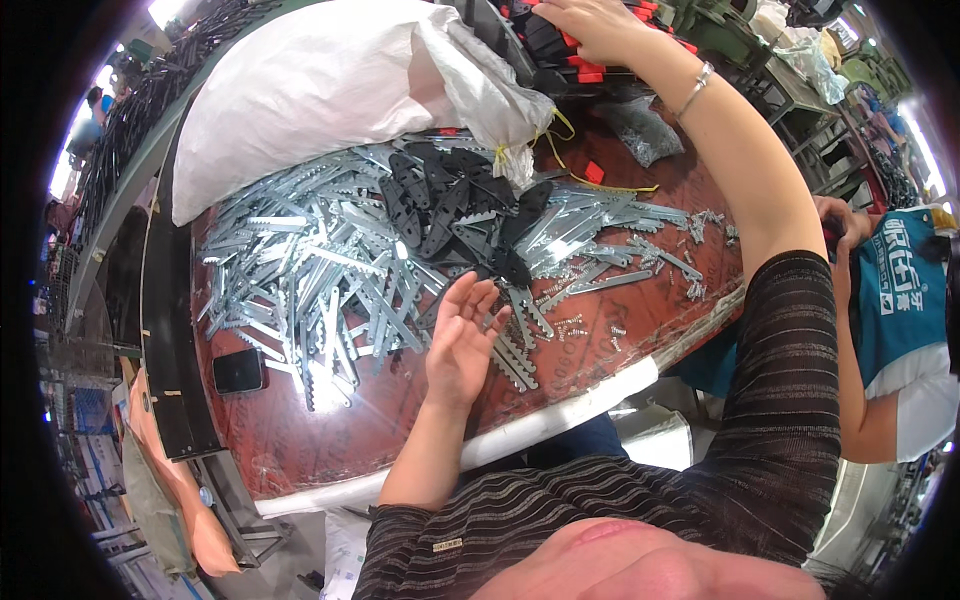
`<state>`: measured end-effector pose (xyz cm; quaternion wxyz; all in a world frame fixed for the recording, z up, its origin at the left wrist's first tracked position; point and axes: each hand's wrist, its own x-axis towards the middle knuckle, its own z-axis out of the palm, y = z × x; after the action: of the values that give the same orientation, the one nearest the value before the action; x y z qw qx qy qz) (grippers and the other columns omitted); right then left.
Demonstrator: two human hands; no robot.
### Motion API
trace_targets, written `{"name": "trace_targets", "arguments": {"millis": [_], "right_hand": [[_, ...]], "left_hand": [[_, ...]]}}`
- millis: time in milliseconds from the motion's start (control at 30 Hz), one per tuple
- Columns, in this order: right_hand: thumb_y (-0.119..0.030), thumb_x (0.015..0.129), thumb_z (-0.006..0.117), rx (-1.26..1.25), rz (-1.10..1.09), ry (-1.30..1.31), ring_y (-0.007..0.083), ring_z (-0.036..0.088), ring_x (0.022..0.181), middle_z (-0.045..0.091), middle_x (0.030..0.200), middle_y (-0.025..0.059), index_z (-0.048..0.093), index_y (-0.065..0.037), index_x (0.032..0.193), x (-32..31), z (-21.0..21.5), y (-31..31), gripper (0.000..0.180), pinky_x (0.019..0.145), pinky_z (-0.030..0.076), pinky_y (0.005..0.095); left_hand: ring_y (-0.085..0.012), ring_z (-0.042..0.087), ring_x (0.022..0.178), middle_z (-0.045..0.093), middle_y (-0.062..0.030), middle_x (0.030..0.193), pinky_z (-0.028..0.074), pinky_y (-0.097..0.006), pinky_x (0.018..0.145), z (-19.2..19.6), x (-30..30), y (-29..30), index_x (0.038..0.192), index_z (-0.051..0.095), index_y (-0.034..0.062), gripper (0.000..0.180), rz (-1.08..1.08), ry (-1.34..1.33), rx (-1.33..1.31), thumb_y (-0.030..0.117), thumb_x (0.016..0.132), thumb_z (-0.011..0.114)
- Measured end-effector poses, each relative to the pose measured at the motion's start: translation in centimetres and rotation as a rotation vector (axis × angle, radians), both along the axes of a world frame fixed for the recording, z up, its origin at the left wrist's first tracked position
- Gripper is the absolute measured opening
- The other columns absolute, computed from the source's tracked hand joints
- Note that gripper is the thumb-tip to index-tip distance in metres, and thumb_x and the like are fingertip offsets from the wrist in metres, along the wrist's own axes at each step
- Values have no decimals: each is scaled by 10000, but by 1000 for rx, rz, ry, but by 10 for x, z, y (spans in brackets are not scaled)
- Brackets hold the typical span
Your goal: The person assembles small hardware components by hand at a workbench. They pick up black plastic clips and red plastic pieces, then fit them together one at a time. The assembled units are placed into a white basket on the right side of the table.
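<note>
My left hand (462,345) is raised over the front of the table, palm turned up and fingers loosely apart, with nothing in it. Just beyond its fingertips lies a heap of black plastic parts (440,205) with pointed ends. Under and around them spreads a big pile of silvery toothed metal strips (340,255). Stretched far forward, my right hand (592,30) is over a stack of black and red parts (590,72). Its fingers look extended, partly cut off by the top edge, and I see nothing gripped. Small springs (570,328) lie near the table's front.
A large white woven sack (310,95) rests along the back of the red table (330,450). A dark phone (238,371) lies at the left. A clear bag of small parts (645,130) and a loose red piece (594,172) are at the back right. Another person (895,310) sits at the right.
</note>
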<state>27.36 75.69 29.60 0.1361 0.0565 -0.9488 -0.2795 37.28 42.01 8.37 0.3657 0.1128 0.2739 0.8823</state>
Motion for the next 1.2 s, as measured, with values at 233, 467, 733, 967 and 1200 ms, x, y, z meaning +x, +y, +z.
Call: {"name": "trace_targets", "arguments": {"millis": [233,467,733,967,1200], "right_hand": [[-110,585,675,22,-40,-84,261,464,1093,497,1180,109,561,-82,1141,-31,-14,12,569,979,304,434],[-209,590,679,-78,5,-109,276,438,1128,498,1189,121,537,-100,1215,-26,-11,9,651,990,286,424],[-310,566,733,-107,49,-55,282,415,1173,472,1239,122,467,-109,1290,-20,-15,20,797,1020,261,417],[-394,538,785,-102,51,14,308,337,1252,422,1305,120,434,-134,1315,-12,-22,24,891,1074,192,483],[-416,533,779,-142,36,10,319,277,1297,374,1348,126,419,-143,1325,-6,-26,22,911,1092,153,521]], "left_hand": [[-211,434,1191,474,-88,1249,319,-423,1027,0,-1,0,1324,373,62,608,3,-55,-4,293,810,604],[-210,437,1187,476,-89,1246,327,-419,1023,0,-1,0,1312,386,56,597,4,-67,-18,299,812,603],[-211,457,1165,493,-90,1223,340,-421,1020,0,-2,0,1297,405,50,563,21,-81,-22,282,819,593],[-208,468,1148,503,-88,1204,349,-417,1014,-3,-2,1,1291,411,46,528,20,-111,-27,270,840,568],[-201,477,1128,514,-75,1185,356,-414,1009,-5,-3,1,1276,433,49,494,25,-122,-56,269,850,550]]}}
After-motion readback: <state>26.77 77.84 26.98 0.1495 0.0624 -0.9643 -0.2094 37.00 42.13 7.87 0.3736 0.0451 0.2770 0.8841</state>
